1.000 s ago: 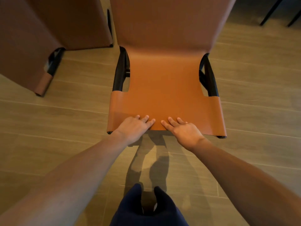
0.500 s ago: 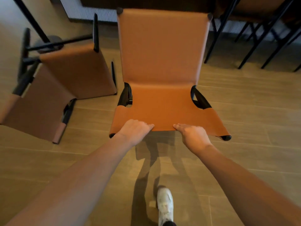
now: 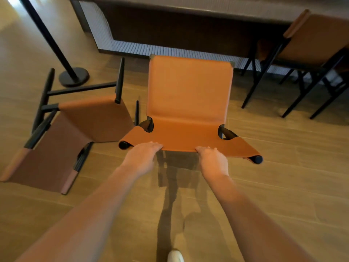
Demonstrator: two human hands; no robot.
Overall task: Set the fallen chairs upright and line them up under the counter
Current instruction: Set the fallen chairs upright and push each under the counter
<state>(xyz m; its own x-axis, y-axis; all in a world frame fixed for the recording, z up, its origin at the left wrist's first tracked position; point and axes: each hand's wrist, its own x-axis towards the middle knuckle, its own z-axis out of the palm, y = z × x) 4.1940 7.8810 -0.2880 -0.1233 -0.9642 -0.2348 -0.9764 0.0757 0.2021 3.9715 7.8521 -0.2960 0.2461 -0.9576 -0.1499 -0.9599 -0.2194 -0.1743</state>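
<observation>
White toe of a shoe (image 3: 175,257) pokes in at the bottom, on the wood floor (image 3: 283,186), where a second ago there was dark blue cloth bunched low. I take it the person has risen out of a stoop and is stepping.

Both bare arms reach forward. The left hand (image 3: 142,157) and the right hand (image 3: 212,160) have kept their place on the front edge of the upright chair (image 3: 188,91). Their fingers are bent over the top of the tan leather seat and the thumbs are hidden beneath, so to my eye each hand grips it. A second ago the fingers lay flatter.

The seat is now seen at a shallower angle and the whole back shows, turned toward the desk (image 3: 207,6), which has only now come into sight beyond it. The chair's legs are hidden, but it looks to be standing on them, short of the desk and not yet under it.

Just beside it on the left, the fallen chair (image 3: 90,118) lies as it did, black legs pointing toward a black post (image 3: 73,76). A third chair (image 3: 313,40) already stands at the desk on the right.

So one chair is righted and needs pushing in, and one is still to be lifted.
</observation>
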